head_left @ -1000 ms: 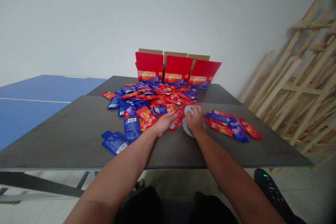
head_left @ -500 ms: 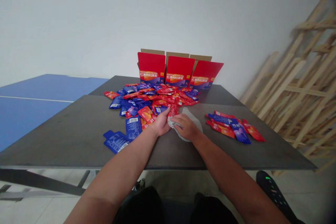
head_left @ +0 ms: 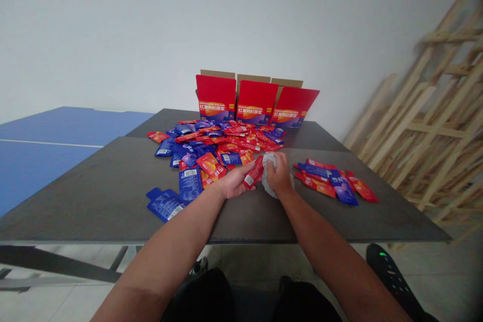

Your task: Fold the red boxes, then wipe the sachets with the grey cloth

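Right at the near middle of the dark table [head_left: 105,196], the two hands come together. The left hand [head_left: 233,184] has thumb and fingers pinched closed on the lower end of a red sachet [head_left: 254,173]. The sachet is lifted clear of the tabletop and tilts up and to the right, with its white barcode patch facing the camera. The right hand [head_left: 280,175] is curled tight around a grey cloth [head_left: 267,161], which is bunched up in the fist. The cloth is pressed against the upper end of that sachet, and a fold of it hangs out under the hand, down by the tabletop.

Just behind the left hand sprawls the big heap of sachets [head_left: 215,143], red and blue ones jumbled together and overlapping. It runs back toward three red boxes [head_left: 256,100] standing side by side with their flaps up at the far edge. To the right of the right hand, a smaller pile [head_left: 332,181] of red and blue packs lies flat, apart from the heap. Two blue sachets [head_left: 166,205] lie by themselves near the left forearm, white labels showing.

Off to the left is a blue table [head_left: 45,146] with a white line across it. Wooden frames [head_left: 433,121] lean against the white wall on the right.
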Demonstrator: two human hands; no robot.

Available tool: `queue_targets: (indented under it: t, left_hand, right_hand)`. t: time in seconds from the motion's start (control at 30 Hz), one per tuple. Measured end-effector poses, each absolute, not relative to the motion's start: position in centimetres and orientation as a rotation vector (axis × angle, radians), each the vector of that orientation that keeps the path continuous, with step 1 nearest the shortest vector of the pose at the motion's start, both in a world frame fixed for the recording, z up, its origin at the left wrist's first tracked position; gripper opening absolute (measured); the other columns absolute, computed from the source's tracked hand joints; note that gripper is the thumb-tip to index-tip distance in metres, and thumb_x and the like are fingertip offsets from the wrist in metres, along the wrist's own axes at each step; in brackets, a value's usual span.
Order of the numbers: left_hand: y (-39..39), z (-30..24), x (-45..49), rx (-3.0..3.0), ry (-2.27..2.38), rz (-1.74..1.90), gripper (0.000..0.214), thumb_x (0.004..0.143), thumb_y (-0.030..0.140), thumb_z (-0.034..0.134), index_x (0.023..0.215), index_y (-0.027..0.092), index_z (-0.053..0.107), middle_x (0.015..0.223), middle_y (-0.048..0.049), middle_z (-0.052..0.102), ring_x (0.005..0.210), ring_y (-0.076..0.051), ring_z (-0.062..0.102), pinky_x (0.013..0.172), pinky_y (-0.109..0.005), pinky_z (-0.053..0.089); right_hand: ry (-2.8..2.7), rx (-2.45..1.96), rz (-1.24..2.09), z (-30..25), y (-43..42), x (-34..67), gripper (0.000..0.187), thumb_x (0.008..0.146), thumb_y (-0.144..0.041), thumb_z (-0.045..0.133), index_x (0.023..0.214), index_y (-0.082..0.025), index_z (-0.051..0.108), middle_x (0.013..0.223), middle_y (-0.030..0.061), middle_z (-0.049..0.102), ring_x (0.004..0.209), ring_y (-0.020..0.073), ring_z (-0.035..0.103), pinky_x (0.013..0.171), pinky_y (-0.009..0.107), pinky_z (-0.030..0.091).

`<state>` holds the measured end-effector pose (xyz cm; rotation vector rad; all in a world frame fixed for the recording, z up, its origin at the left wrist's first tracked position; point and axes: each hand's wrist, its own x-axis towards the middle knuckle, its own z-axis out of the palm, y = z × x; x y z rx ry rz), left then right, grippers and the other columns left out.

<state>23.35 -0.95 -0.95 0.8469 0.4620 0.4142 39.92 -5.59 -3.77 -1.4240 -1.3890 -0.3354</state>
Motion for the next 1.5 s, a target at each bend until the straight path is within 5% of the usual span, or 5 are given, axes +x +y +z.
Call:
queue_targets:
  t: [0.3,0.53,0.7,1.1,1.5]
  left_hand:
    - [-0.5,-0.6,23.1,0.736,0.384,0.430,0.036,0.089,0.042,0.056,0.113,0.016,0.064,0.098,-0.0111,0.071,0.076,-0.020,0.068,0.051,-0.023,0.045]
    - [0.2,-0.6,23.1,0.585,0.349,0.509,0.035,0.088,0.047,0.055,0.090,0.014,0.067,0.074,-0.0063,0.068,0.060,-0.015,0.061,0.051,-0.024,0.044]
    - [-0.2,-0.7,23.6,0.616,0.375,0.473,0.045,0.090,0.053,0.048,0.098,0.012,0.067,0.079,-0.0096,0.069,0.071,-0.019,0.065,0.062,-0.027,0.049]
    - [-1.3,-1.1,23.7,0.873,0.531,0.479,0.037,0.080,0.053,0.064,0.079,0.016,0.060,0.064,0.0027,0.055,0.053,-0.008,0.051,0.043,-0.017,0.031]
    - [-1.1,-0.7,23.0,0.932,0.401,0.409,0.045,0.078,0.027,0.069,0.122,0.025,0.062,0.083,-0.0003,0.067,0.059,-0.007,0.056,0.044,-0.015,0.031]
  right_hand:
    - [-1.156,-1.522,-0.307,-4.1,-4.8,40.6,0.030,0.089,-0.027,0.041,0.115,-0.015,0.052,0.109,0.0134,0.052,0.105,0.0257,0.051,0.097,0.048,0.043]
    - [-1.735,-1.219,-0.315,-2.9,-7.3,37.7,0.034,0.090,-0.023,0.045,0.122,-0.021,0.053,0.113,0.0110,0.055,0.110,0.0236,0.053,0.099,0.044,0.046]
    - [-2.029,-1.118,-0.320,-2.8,-7.7,35.9,0.033,0.090,-0.020,0.044,0.119,-0.025,0.057,0.111,0.0084,0.058,0.105,0.0218,0.055,0.096,0.043,0.049]
    - [-1.512,-1.341,-0.328,-3.6,-6.3,37.6,0.031,0.089,-0.018,0.041,0.116,-0.021,0.054,0.112,0.0107,0.051,0.109,0.0236,0.051,0.099,0.044,0.045]
    - [-1.126,-1.557,-0.250,-5.3,-3.8,40.8,0.025,0.084,-0.026,0.047,0.104,-0.016,0.059,0.100,0.0101,0.056,0.096,0.0235,0.055,0.090,0.042,0.047]
